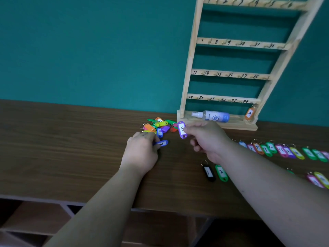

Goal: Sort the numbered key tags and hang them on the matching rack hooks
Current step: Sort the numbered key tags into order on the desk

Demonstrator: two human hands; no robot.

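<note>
Here's the right grip (208,139), held up over the surface (71,139). Its thumb and a finger are pinched on the purple tag (182,130), with the "8" facing up and plain to read. The other fingers curl loosely below and carry nothing. The tag hangs just right of the unsorted pile (158,126) and in front of the rack's (191,68) base.

On the left, the left grip (142,152) is down on the surface. Its fingertips close on one end of a blue tag (161,143) at the near edge of the pile. I can't read that number with confidence.

These tags look featherweight: stiff little plastic shells with a paper label window. They're smooth enough to skid or twist in a loose pinch, but they look hardy, not fragile. I'd say the place to hold is across the flat body, at the end away from the ring, so the ring swings free for the hook. I can't make out the ring on the purple one.

To the right lies a sorted row (277,149) with the numbers running upward, and nearer are the black 1 (208,172) and green 2 (221,172). The orange 24 (249,113) already hangs on the bottom rail. The 8 mark (216,41) is high on the second rail, well apart from the purple tag. A spray bottle (211,116) lies across the rack's base.
</note>
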